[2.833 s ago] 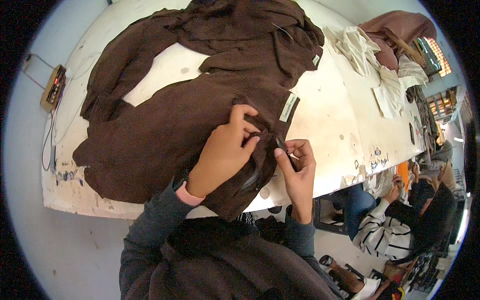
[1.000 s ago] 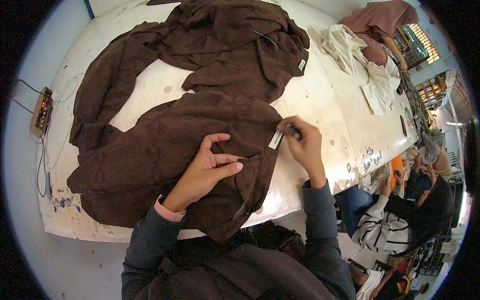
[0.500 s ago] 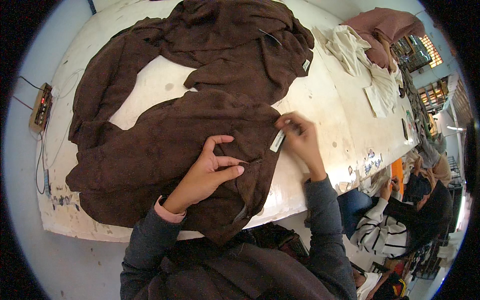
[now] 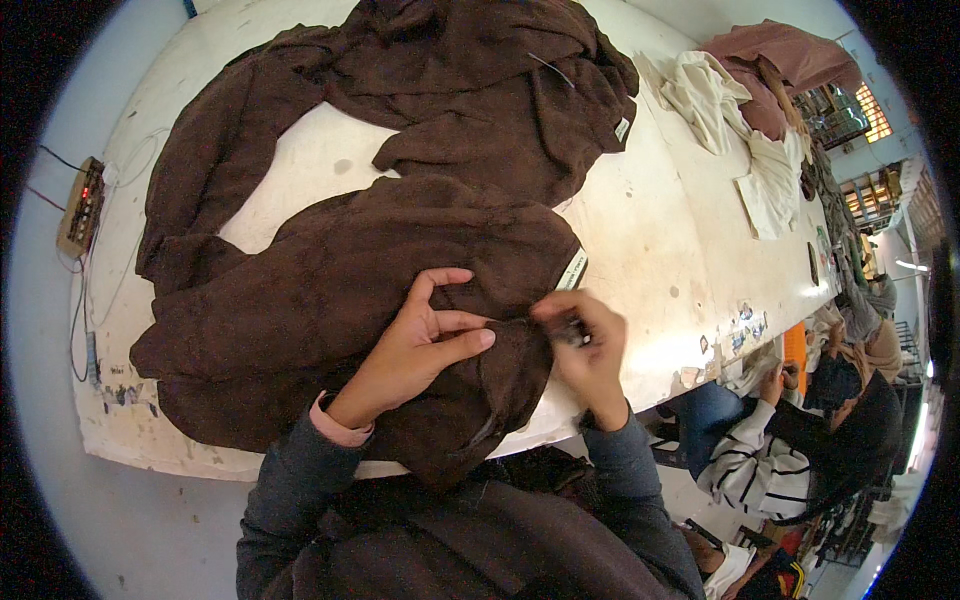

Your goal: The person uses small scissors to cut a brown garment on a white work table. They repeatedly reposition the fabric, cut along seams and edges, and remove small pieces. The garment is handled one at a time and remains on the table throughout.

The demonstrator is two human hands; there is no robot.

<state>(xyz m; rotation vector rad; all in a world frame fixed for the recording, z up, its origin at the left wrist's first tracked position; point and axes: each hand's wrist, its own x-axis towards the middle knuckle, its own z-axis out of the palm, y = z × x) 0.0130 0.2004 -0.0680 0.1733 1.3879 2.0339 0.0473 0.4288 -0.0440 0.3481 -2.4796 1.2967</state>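
Note:
A dark brown knit garment (image 4: 330, 290) lies spread near the front of the pale table. My left hand (image 4: 420, 345) rests on it, thumb and middle finger pinching a fold of the cloth, index finger stretched forward. Just to the right, my right hand (image 4: 590, 350) is closed at the garment's edge, its fingertips at the cloth near the pinched spot. A small dark object with a metallic glint (image 4: 578, 335) sits inside that hand; blur hides its kind. Beyond the right fingers a white label (image 4: 573, 270) shows at the garment's edge, partly covered by them.
More brown garments (image 4: 440, 90) are heaped farther back on the white table (image 4: 650, 240). Cream cloth (image 4: 770, 185) lies at the far right, beside a person in pink (image 4: 780, 60). Another person in a striped top (image 4: 755, 470) sits at the right. A power strip (image 4: 80, 210) hangs at the left.
My right hand has come nearer, from beside the label to close by my left fingertips. The label's edge of the garment has shifted slightly. My left hand keeps its pinch.

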